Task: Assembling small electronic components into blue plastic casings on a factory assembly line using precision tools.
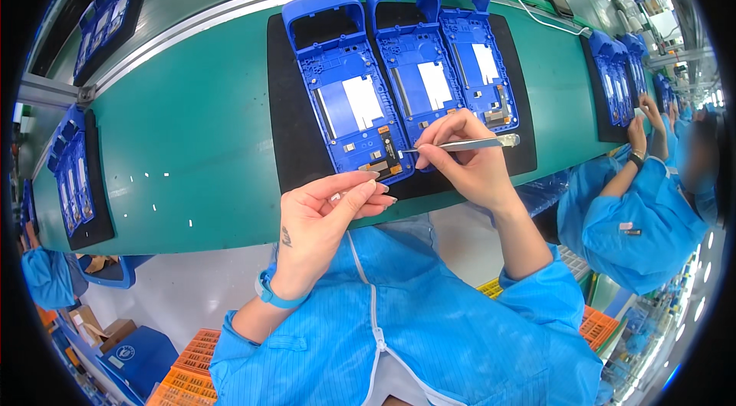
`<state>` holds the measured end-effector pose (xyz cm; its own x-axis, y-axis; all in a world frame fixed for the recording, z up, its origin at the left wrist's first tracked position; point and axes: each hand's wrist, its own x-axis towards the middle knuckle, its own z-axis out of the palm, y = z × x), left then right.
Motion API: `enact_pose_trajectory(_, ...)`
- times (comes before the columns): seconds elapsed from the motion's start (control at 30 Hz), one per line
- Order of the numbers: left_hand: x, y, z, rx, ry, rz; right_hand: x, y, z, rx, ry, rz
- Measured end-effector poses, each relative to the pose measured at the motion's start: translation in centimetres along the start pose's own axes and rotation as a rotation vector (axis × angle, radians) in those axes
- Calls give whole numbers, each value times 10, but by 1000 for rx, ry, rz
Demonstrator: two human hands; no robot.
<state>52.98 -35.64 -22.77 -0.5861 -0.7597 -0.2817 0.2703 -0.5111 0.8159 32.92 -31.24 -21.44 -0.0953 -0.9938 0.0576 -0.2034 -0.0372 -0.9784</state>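
Note:
Three blue plastic housings, the left one (pixel 349 95), the middle one (pixel 418 76) and the right one (pixel 481 61), lie side by side on a black mat (pixel 287 122). Each has an open frame at its far end and a white rectangle inside. My right hand (pixel 475 172) grips metal tweezers (pixel 479 143), whose tip points left, close to a black strip (pixel 388 144) in the left housing's near end. Thumb and fingers together, my left hand (pixel 318 214) is over the near edge of that housing. What it pinches, if anything, I cannot make out.
Small white pieces (pixel 155 207) are scattered on the green bench (pixel 207 153) to the left. More blue housings stand at far left (pixel 70 168) and right (pixel 611 76). At right sits a co-worker (pixel 636 207) in blue. Orange crates (pixel 188 375) are below.

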Motion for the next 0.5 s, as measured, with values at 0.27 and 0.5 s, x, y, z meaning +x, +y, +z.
enact_pose_trajectory(0.27, -2, 3, 11, 30, 1, -14, -9, -4, -1, 260, -2, 12)
enact_pose_trajectory(0.5, 10, -2, 16, -9, -102, -50, -11, -7, -15, 241, 128, 15)
